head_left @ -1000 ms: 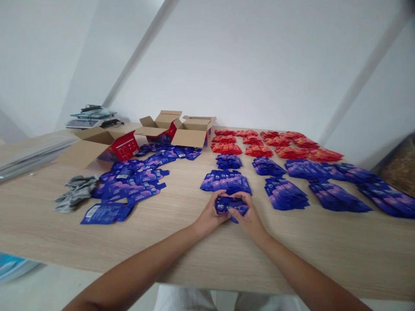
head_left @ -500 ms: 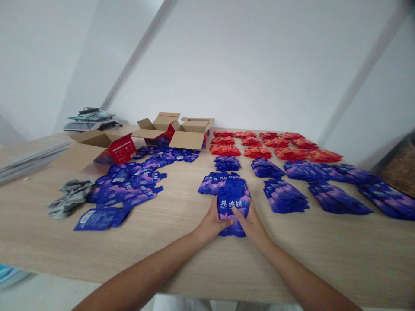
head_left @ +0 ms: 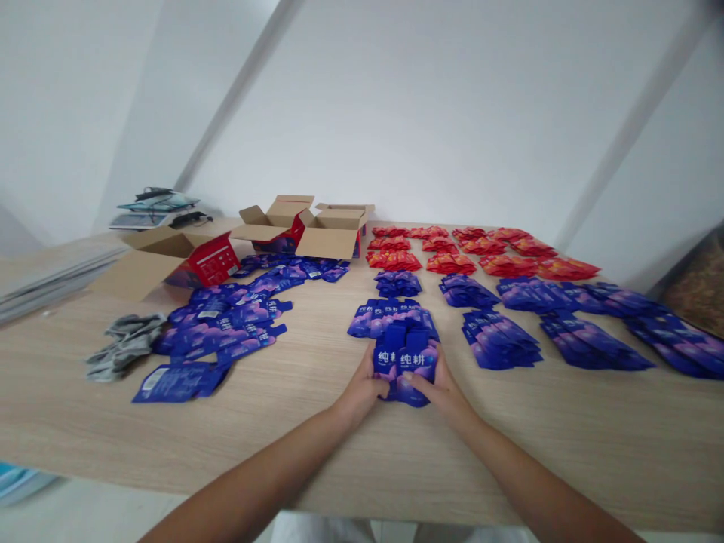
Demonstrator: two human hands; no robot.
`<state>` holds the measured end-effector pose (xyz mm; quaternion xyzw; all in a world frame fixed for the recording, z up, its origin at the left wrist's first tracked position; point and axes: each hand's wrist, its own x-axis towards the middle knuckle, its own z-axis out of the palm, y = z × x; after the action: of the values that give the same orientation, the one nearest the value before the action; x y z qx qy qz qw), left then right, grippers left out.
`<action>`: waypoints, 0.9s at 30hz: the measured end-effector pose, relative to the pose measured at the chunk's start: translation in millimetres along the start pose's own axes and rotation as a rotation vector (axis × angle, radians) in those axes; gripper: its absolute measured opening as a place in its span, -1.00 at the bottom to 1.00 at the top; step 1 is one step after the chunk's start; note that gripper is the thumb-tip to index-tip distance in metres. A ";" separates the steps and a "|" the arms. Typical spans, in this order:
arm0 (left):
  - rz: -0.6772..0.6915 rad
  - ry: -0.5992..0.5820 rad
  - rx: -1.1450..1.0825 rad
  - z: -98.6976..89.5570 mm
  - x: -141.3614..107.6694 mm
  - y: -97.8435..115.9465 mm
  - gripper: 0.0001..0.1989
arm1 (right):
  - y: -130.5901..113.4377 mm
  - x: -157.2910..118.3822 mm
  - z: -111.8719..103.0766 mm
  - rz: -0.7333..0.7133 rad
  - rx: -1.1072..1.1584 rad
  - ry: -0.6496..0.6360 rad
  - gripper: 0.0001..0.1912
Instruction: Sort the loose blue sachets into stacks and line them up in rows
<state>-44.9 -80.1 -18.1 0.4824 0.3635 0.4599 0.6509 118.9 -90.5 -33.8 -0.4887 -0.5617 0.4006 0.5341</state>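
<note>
Both my hands hold blue-purple pouches (head_left: 415, 369) with white lettering, close to the near side of the table. My left hand (head_left: 365, 383) grips the left edge, thumb on the front. On the right edge my right hand (head_left: 440, 385) is closed, its thumb pressed across the front pouch. Two overlapping fronts show; how many lie behind cannot be seen. Just beyond them a fanned row of the same pouches (head_left: 370, 320) lies on the wooden table (head_left: 317, 377), partly hidden by the held ones.
To the left are loose blue pouches (head_left: 218, 332), grey gloves (head_left: 127, 343) and an open carton (head_left: 209, 260). Two more open cartons (head_left: 328, 241) stand behind. Fanned blue piles (head_left: 501, 339) lie to the right, with red pouch piles (head_left: 452, 264) farther back. A scale (head_left: 139, 220) sits at the far left.
The held pouches have spread sideways, so the left one shows more beside the right one. My left thumb has drawn back to the left edge.
</note>
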 end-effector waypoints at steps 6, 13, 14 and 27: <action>-0.094 0.119 -0.039 11.0 0.3 -13.9 -0.05 | 1.8 -5.8 3.6 -0.039 0.046 -0.154 -0.13; -0.172 -0.131 -0.027 -0.5 3.7 -8.8 0.03 | 7.6 -4.7 4.8 -0.112 -0.119 -0.183 -0.10; -0.137 -0.153 -0.037 -1.3 3.6 -8.7 0.03 | 6.6 -5.0 5.2 -0.116 -0.165 -0.177 -0.10; 0.002 -0.114 -0.145 8.4 -2.2 -19.6 -0.10 | 7.8 -7.0 5.7 -0.178 -0.321 -0.168 -0.21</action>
<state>-33.0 -86.8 -34.6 0.4597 0.2914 0.4575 0.7032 113.9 -95.3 -43.5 -0.4809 -0.7018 0.2967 0.4338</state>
